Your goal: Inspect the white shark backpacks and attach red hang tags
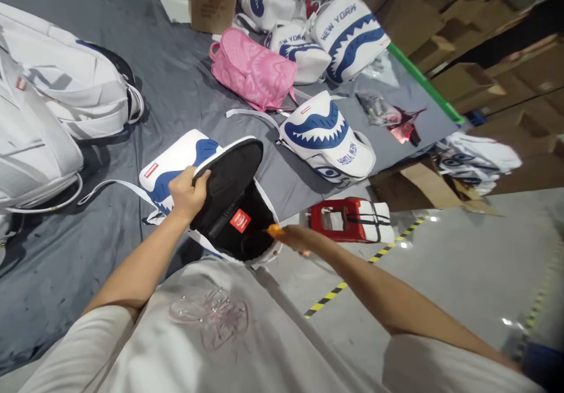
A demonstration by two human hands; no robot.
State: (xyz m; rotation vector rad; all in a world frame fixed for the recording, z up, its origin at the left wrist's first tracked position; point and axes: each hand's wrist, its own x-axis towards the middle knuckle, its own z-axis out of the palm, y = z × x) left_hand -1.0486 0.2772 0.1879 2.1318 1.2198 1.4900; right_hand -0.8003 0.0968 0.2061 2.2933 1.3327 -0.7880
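Note:
A white and blue backpack (180, 153) with a shark-mouth print lies unzipped in front of me. My left hand (188, 193) is closed on the edge of its lifted front panel. Inside, the black lining (220, 225) shows, with a red label (240, 221) on it. At the bag's opening on the right, my right hand (296, 237) is closed around a small orange-handled tool (274, 230). The tool's tip is lost against the dark lining, so its kind is unclear.
Large white backpacks (39, 111) fill the left of the grey-covered table (167, 81). A pink backpack (255, 70) and printed white ones (328, 140) lie ahead. Beyond the right edge are a red and white object (350, 219), striped floor tape (326, 299) and cardboard boxes (467, 87).

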